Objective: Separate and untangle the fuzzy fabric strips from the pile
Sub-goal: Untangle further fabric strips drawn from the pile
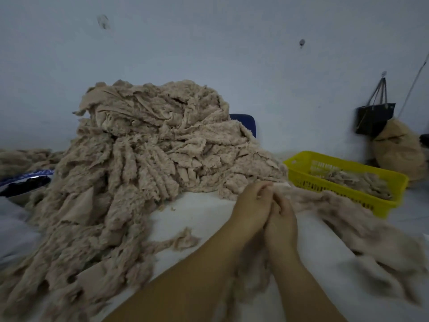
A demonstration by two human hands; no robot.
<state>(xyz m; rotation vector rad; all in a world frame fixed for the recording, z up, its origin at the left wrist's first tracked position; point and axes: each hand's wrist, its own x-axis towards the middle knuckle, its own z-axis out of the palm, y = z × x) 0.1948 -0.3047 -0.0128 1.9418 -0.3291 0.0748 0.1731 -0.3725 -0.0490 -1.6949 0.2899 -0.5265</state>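
The left hand [253, 201] and right hand [283, 217] are pressed side by side, fingers curled. Both seem to pinch one end of a fuzzy strip [348, 219], though blur hides the fingertips. The strip's long axis trails from the hands toward four o'clock, below the yellow basket [299, 168]. The pile [144, 159] lies at ten o'clock from the hands, nearer the left hand.
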